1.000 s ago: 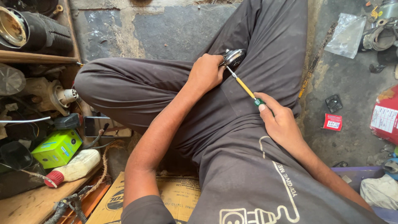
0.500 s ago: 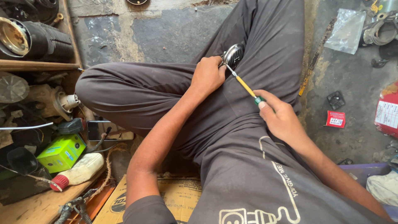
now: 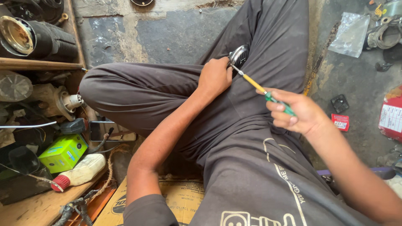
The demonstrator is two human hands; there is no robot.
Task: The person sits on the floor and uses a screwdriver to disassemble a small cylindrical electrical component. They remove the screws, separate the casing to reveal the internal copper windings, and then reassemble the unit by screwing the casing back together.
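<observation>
My left hand (image 3: 215, 77) clamps a small round metal part (image 3: 239, 55) against my thigh; my right hand (image 3: 298, 112) is closed round the screwdriver (image 3: 263, 90), tip set on the part. If the tip skids off, I judge it could jab my left fingers or leg. The part looks dark and shiny, half hidden by my hand.

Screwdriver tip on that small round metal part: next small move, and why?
Probably turn the yellow-shafted, green-handled screwdriver in place. Its tip already meets the small round dark metal part, which the left hand steadies against the thigh, and the right hand has a closed grip on the handle. Whether the tip sits in a screw head cannot be seen, so check seating first.
</observation>
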